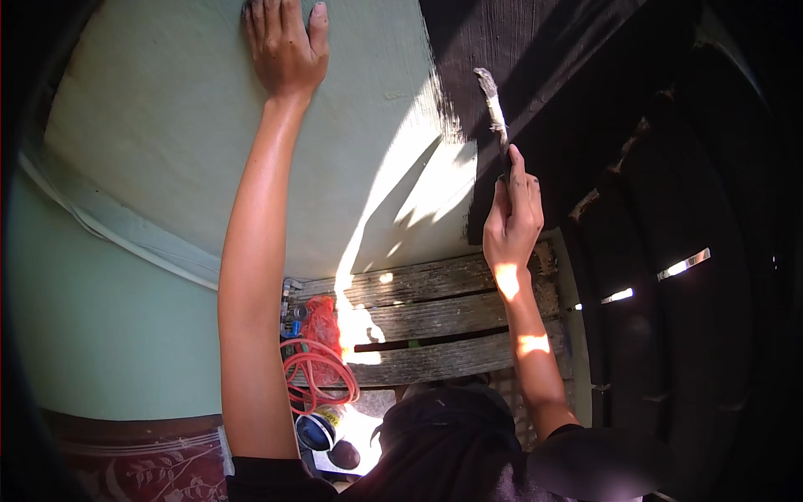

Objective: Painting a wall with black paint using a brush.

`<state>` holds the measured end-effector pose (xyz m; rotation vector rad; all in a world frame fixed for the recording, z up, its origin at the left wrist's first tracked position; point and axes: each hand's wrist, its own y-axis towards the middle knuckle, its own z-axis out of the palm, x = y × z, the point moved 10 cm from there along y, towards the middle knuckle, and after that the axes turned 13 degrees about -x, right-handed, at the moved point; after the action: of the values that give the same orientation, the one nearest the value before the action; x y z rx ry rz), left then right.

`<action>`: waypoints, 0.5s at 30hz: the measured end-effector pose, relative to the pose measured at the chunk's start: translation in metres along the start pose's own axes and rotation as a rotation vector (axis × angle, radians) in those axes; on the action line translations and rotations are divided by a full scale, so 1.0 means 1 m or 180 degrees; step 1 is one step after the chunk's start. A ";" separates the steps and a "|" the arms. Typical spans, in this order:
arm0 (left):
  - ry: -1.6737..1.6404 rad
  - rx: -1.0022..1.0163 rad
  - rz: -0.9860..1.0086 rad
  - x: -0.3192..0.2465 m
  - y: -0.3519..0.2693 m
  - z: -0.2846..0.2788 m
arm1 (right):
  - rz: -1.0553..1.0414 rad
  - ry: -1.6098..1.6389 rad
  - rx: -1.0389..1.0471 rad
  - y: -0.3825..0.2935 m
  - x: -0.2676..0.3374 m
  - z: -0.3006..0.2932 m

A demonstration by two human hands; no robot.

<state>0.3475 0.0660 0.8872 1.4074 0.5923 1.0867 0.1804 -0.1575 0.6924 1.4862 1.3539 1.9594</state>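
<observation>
My left hand [288, 47] rests palm down on a pale green wall [351, 119], its thumb apart from the fingers. The fingertips reach the top edge of the view. My right hand [514, 216] grips the dark handle of a slim paintbrush [493, 103], which points up and away from me. White binding wraps the brush below its greyish, clotted tip. Behind the brush lies a dark painted area [502, 37] with a rough, streaky edge against the green. Whether the tip touches the surface, I cannot tell.
Below is a weathered wooden slatted bench [433, 317] with gaps. A red plastic bag [321, 326] and a coiled pink hose or cable [320, 383] lie at its left. A blue-rimmed container [315, 431] stands lower. Dark slats [640, 339] rise at right; a pale pipe [144, 251] crosses the left.
</observation>
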 end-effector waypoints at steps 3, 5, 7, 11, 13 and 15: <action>0.0020 0.0041 0.0012 0.000 -0.001 0.001 | -0.0043 -0.0028 0.0103 0.004 -0.005 0.012; 0.0002 0.0026 0.0001 0.001 0.000 0.001 | -0.0025 0.0037 0.0059 -0.001 -0.016 0.023; -0.0041 0.0026 -0.0022 0.000 0.000 0.000 | 0.0051 -0.0151 0.0390 -0.017 -0.039 0.047; -0.0088 -0.0023 -0.0036 -0.002 0.003 -0.001 | 0.0190 -0.0344 0.0586 -0.057 -0.080 0.064; -0.0106 -0.0001 -0.0071 -0.004 0.003 0.000 | 0.0254 -0.0358 0.0670 -0.082 -0.096 0.060; -0.0087 0.0016 -0.0050 -0.004 0.005 0.000 | 0.0298 -0.0350 0.0742 -0.107 -0.106 0.050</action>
<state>0.3443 0.0616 0.8905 1.4177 0.5859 1.0528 0.2380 -0.1581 0.5445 1.7647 1.5317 1.7926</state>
